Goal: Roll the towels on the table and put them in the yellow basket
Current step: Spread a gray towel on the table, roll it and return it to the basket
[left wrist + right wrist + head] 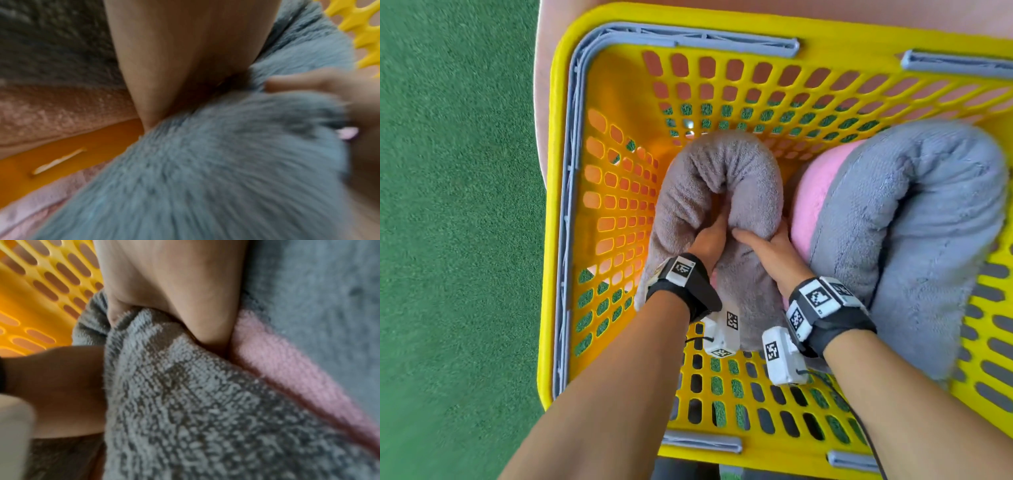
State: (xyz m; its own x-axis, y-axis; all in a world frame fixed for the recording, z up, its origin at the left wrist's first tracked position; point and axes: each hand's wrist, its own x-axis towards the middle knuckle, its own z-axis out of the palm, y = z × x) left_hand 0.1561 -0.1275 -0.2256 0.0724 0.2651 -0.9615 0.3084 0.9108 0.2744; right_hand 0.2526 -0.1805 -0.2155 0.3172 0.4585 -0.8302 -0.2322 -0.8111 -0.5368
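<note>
Grey rolled towel [717, 192] sat bent double inside the yellow basket [619, 445], beside the blue-grey roll [914, 233]. Left hand [707, 240] and right hand [763, 245] each had their grip clamped on it. Soft, light, springy; best held mid-roll to stop it unrolling.

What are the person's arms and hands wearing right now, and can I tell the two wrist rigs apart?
Both forearms are bare, with no sleeves or gloves. The left hand has a black wrist strap carrying white blocks printed with black square markers. The right hand has a similar black strap with more marker faces showing, and a thin black cable trails from its white block.
</note>
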